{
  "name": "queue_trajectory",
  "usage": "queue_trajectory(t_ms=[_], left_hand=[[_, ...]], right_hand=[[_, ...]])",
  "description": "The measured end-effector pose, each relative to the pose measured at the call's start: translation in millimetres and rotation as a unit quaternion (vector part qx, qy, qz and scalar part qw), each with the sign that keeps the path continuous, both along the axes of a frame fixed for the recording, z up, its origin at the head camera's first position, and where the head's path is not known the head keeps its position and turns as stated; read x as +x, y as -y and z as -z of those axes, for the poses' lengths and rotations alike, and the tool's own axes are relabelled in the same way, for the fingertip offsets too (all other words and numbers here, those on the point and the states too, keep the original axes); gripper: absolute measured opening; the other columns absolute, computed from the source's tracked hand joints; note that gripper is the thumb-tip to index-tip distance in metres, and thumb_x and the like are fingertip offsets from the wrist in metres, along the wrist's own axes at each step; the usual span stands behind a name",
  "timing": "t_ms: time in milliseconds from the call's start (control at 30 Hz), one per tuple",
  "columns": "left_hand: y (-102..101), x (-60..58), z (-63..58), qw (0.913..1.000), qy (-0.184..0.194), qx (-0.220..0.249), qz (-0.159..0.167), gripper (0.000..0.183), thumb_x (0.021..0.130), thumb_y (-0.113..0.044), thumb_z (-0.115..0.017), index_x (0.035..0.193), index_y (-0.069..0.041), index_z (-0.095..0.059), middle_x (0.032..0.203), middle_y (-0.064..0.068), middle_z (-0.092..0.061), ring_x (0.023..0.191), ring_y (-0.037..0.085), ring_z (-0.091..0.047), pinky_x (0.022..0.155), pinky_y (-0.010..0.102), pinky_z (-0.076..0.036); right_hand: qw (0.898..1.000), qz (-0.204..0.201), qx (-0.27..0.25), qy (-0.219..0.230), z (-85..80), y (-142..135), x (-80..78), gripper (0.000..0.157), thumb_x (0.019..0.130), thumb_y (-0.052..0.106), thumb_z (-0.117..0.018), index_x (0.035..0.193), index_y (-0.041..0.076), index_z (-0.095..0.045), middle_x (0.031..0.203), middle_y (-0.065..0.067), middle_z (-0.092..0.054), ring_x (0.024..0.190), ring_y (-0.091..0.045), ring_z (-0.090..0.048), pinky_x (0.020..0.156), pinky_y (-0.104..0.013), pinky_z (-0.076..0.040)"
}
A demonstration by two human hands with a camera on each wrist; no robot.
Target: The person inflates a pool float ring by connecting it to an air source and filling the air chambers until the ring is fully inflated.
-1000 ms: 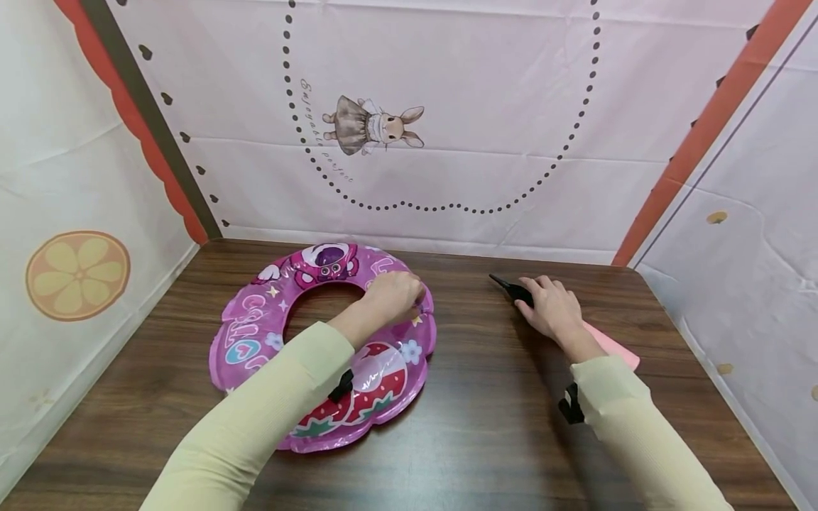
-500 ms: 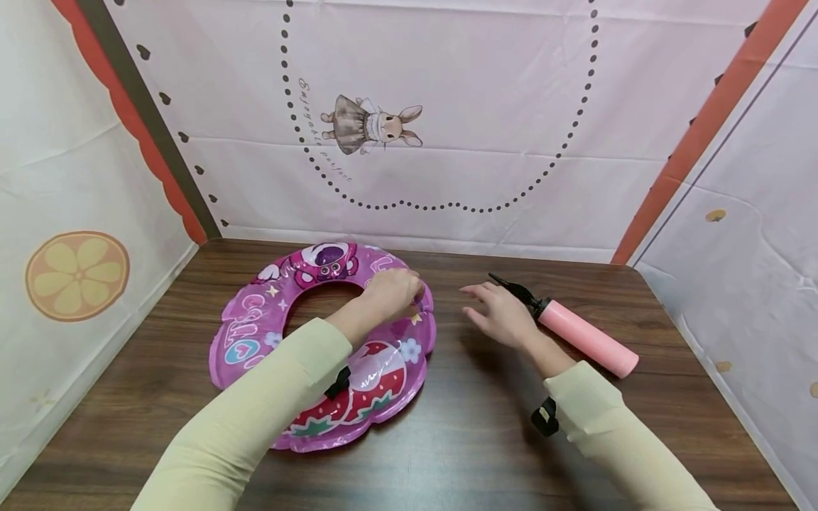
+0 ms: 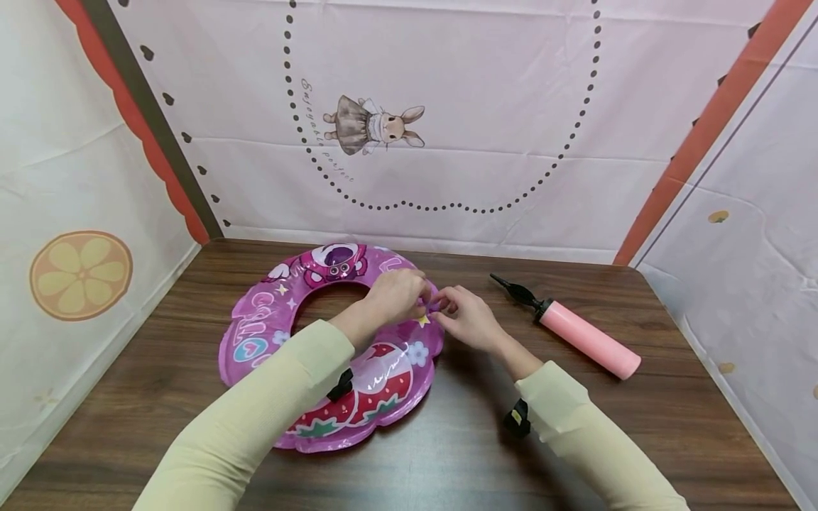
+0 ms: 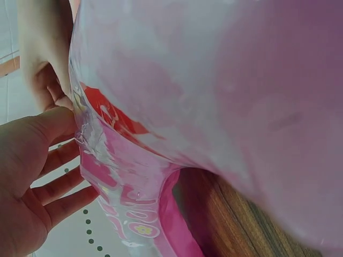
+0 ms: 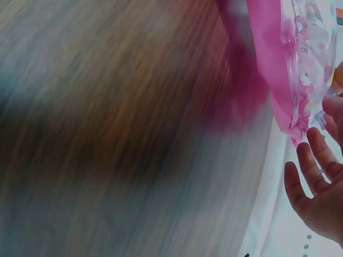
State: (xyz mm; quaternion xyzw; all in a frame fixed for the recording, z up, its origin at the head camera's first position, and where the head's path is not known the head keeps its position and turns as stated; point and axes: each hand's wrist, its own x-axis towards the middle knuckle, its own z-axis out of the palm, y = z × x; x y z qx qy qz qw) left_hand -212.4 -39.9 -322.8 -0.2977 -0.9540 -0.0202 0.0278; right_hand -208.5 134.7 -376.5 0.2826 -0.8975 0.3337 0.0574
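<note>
A purple-pink inflated swim ring (image 3: 415, 397) with strawberry and bear prints lies on the left half of the table. My left hand (image 3: 395, 294) pinches the ring at its right side; the left wrist view shows the thumb (image 4: 56, 120) pressed against the film. From the right, my right hand (image 3: 471, 321) meets it there, thumb and forefinger at a small clear valve (image 5: 320, 119), the other fingers spread. The fingertips partly hide the valve. To the right lies a pink hand pump (image 3: 588, 337) with a black nozzle (image 3: 511, 289), apart from both hands.
The wooden table (image 3: 486, 454) is bounded by a printed cloth (image 3: 486, 106) at the back and on both sides. A black wrist camera (image 3: 516, 419) hangs under the right cuff, another (image 3: 341, 385) under the left.
My right hand has left the pump and moved left to the ring's valve beside my left hand. The ring has shifted slightly right; the left hand still pinches it.
</note>
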Motion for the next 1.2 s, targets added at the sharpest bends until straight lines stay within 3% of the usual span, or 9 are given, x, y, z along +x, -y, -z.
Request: queue_trajectory(t_ms=[233,567,967,1200], left_hand=[[0,0.8,2.0,1.0,0.001,0.0,-0.006,0.013,0.076,-0.026,-0.073,0.089,-0.024,-0.072,0.087,-0.005,-0.06,0.08,0.013,-0.059,0.067,0.028,-0.051],[6,1.8,1.8,0.9994,0.022,0.019,-0.019,0.02,0.078,-0.029,-0.071,0.096,-0.024,-0.072,0.106,-0.001,-0.061,0.096,0.018,-0.059,0.071,0.035,-0.052],[10,0.1,14.0,0.9954,0.065,0.067,-0.024,0.03,0.074,-0.035,-0.075,0.103,-0.029,-0.071,0.108,-0.003,-0.056,0.103,0.017,-0.05,0.079,0.032,-0.047],[8,-1.1,17.3,0.9953,0.056,0.075,-0.024,0.026,0.072,-0.033,-0.076,0.098,-0.028,-0.072,0.106,0.0,-0.057,0.1,0.018,-0.051,0.083,0.032,-0.045]], right_hand=[[0.999,0.016,0.014,0.029,-2.2,5,-1.7,0.013,0.083,0.011,-0.064,0.095,0.009,-0.059,0.089,-0.005,-0.057,0.079,-0.019,-0.058,0.065,-0.027,-0.048],[0.999,0.012,0.035,-0.002,-3.5,3,0.0,0.011,0.087,0.008,-0.058,0.098,0.004,-0.056,0.089,-0.006,-0.057,0.078,-0.016,-0.054,0.068,-0.03,-0.048],[0.995,0.026,-0.015,0.099,-11.1,-1,-1.0,0.013,0.09,0.011,-0.056,0.102,0.007,-0.053,0.088,-0.005,-0.06,0.079,-0.015,-0.056,0.067,-0.026,-0.049],[0.995,0.012,-0.027,0.097,-10.8,-2,-1.0,0.013,0.089,0.01,-0.057,0.102,0.008,-0.054,0.09,-0.005,-0.061,0.082,-0.016,-0.058,0.07,-0.028,-0.05]])
